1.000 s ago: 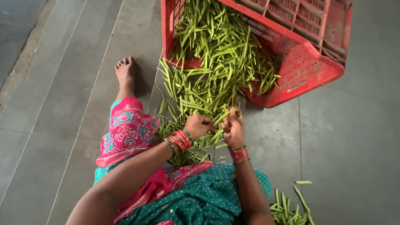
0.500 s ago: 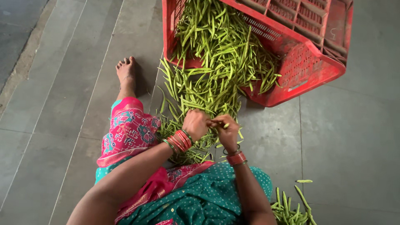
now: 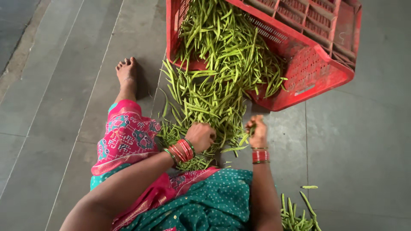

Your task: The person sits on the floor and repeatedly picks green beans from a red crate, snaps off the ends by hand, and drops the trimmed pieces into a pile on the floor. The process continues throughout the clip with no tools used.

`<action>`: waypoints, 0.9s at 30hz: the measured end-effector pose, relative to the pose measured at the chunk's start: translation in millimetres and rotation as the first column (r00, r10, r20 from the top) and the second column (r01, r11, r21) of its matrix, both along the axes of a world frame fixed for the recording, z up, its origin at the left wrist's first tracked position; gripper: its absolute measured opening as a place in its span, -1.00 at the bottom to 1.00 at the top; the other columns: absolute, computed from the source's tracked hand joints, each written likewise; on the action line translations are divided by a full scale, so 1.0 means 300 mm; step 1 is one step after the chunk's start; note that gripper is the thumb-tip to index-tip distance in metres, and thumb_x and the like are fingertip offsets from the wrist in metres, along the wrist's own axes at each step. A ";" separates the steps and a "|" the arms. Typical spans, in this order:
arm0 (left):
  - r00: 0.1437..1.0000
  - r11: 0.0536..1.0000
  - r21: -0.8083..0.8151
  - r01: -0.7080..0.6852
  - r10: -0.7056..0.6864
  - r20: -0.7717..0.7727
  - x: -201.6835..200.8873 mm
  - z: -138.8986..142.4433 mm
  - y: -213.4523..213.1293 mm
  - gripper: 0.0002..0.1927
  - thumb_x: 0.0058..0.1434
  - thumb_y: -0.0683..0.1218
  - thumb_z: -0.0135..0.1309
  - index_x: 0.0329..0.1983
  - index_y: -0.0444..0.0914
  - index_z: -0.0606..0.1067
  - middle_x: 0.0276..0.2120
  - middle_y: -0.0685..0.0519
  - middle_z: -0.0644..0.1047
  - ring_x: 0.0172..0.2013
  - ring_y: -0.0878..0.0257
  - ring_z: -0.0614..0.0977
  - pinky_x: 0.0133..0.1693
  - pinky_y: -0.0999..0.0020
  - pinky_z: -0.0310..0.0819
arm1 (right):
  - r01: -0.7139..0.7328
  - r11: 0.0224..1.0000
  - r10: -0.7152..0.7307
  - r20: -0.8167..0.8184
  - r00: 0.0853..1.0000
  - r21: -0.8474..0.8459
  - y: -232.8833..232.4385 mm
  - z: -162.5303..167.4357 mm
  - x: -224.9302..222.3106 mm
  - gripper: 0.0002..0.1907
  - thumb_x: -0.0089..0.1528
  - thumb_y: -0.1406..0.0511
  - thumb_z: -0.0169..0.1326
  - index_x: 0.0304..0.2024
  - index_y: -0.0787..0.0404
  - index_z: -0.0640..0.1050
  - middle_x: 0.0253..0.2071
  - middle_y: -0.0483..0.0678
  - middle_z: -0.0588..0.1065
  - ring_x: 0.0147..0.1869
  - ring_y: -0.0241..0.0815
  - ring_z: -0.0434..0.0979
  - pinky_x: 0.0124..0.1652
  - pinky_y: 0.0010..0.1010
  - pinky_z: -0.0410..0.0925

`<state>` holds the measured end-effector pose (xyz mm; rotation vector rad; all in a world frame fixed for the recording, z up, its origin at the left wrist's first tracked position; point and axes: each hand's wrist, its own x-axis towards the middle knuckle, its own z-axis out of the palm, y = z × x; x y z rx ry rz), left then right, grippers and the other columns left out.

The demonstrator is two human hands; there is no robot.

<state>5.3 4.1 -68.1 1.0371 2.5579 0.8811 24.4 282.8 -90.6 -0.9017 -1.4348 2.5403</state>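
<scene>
From up here I'm looking straight down at the left hand (image 3: 200,136), fingers curled shut and sunk into the near edge of the green bean pile (image 3: 205,102); whether it grips any pods inside that fist, I cannot tell. The right hand (image 3: 257,130) sits just beside the pile's right edge, lifted a touch, fingers pinched on a single green pod (image 3: 251,128) (only a short bit of it shows between the fingertips). The pile spills out of a tipped red plastic crate (image 3: 308,72) onto the grey tiled floor (image 3: 364,149), running from the crate's mouth down to the person's lap. Red bangles (image 3: 182,150) ring the left wrist, a matching set on the right. A second, smaller heap of beans (image 3: 295,214) lies by the right elbow, with one stray pod (image 3: 309,187) apart from it. A bare foot (image 3: 126,72) stretches out left of the pile, beyond the pink patterned cloth (image 3: 126,139).
</scene>
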 end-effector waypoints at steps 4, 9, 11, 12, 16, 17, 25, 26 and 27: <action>0.991 0.996 -0.072 0.050 -0.059 -0.120 0.022 -0.015 -0.007 -0.69 0.16 0.16 0.19 -0.48 -0.13 0.66 -0.30 -0.04 0.51 -0.23 0.04 0.57 -0.12 0.07 0.30 | -0.276 0.666 0.169 0.219 0.961 0.693 -0.181 -0.017 -0.060 -0.79 0.27 0.06 0.15 -0.25 0.02 0.59 -0.58 -0.29 0.44 -0.59 -0.34 0.30 -0.59 -0.37 0.13; 0.979 0.986 -0.161 0.050 -0.080 -0.186 0.007 -0.033 -0.010 -0.64 0.07 0.22 0.23 -0.50 -0.15 0.62 -0.28 -0.05 0.50 -0.22 0.04 0.56 -0.12 0.10 0.27 | -0.252 -0.036 0.060 0.254 0.965 0.967 -0.329 -0.007 -0.152 -0.55 0.05 -0.05 0.42 -0.41 0.20 0.73 -0.55 0.03 0.57 -0.51 -0.12 0.52 -0.50 -0.29 0.35; 0.976 0.985 -0.168 0.043 -0.077 -0.203 -0.012 -0.037 -0.020 -0.66 0.04 0.21 0.24 -0.49 -0.15 0.61 -0.28 -0.06 0.50 -0.22 0.03 0.56 -0.12 0.10 0.27 | -0.214 -0.059 0.082 0.218 0.972 0.975 -0.338 -0.010 -0.165 -0.53 0.04 -0.04 0.43 -0.40 0.24 0.71 -0.53 0.04 0.57 -0.46 -0.05 0.57 -0.45 -0.27 0.39; 0.975 0.986 -0.164 0.039 -0.073 -0.211 -0.021 -0.036 -0.025 -0.67 0.02 0.20 0.24 -0.49 -0.14 0.60 -0.28 -0.07 0.49 -0.22 0.02 0.56 -0.13 0.10 0.27 | -0.242 0.057 0.101 0.236 0.967 0.969 -0.335 -0.011 -0.164 -0.56 0.06 -0.03 0.40 -0.39 0.22 0.72 -0.56 0.03 0.57 -0.49 -0.08 0.57 -0.45 -0.26 0.37; 0.986 0.985 -0.172 0.017 -0.044 -0.158 -0.045 -0.005 -0.033 -0.79 0.02 0.04 0.22 -0.30 -0.10 0.62 -0.22 -0.05 0.52 -0.17 0.04 0.58 -0.06 0.08 0.29 | -0.283 0.305 0.169 0.241 0.956 0.909 -0.264 -0.017 -0.116 -0.61 0.04 0.03 0.39 -0.38 0.21 0.72 -0.59 -0.03 0.58 -0.52 -0.23 0.58 -0.45 -0.38 0.37; 0.981 0.991 -0.131 -0.023 -0.002 -0.193 -0.052 0.009 -0.031 -0.74 0.01 -0.01 0.20 -0.21 -0.12 0.61 -0.18 -0.07 0.52 -0.14 0.02 0.58 -0.05 0.08 0.31 | -0.276 0.317 0.184 0.227 0.956 0.907 -0.245 -0.014 -0.095 -0.61 0.01 0.05 0.43 -0.39 0.24 0.71 -0.57 -0.05 0.59 -0.51 -0.28 0.58 -0.45 -0.44 0.38; 0.828 0.992 0.109 -0.057 0.108 -0.551 -0.073 0.111 -0.036 -0.62 -0.06 -0.17 0.08 -0.12 -0.15 0.63 -0.01 -0.03 0.59 -0.03 0.09 0.52 0.03 0.13 0.29 | -0.596 0.531 0.617 0.208 0.759 0.602 -0.164 0.046 0.115 -0.80 0.10 0.28 0.36 -0.35 0.27 0.65 -0.48 -0.23 0.51 -0.42 -0.44 0.41 -0.43 -0.53 0.29; 0.860 0.999 -0.011 -0.041 0.030 -0.509 -0.073 0.112 -0.036 -0.74 -0.02 -0.15 0.10 -0.23 -0.15 0.63 -0.10 0.00 0.60 -0.02 0.10 0.52 0.09 0.12 0.27 | -0.614 0.490 0.683 0.165 0.712 0.619 -0.155 0.057 0.121 -0.81 0.11 0.28 0.36 -0.36 0.28 0.64 -0.47 -0.24 0.50 -0.40 -0.47 0.41 -0.41 -0.54 0.30; 0.888 0.991 -0.131 -0.019 -0.044 -0.458 -0.074 0.108 -0.036 -0.85 0.03 -0.13 0.11 -0.34 -0.16 0.63 -0.20 0.02 0.61 0.00 0.11 0.52 0.15 0.11 0.24 | -0.631 0.504 0.683 0.174 0.709 0.590 -0.148 0.069 0.121 -0.81 0.12 0.28 0.35 -0.36 0.28 0.65 -0.47 -0.23 0.51 -0.41 -0.47 0.41 -0.42 -0.55 0.29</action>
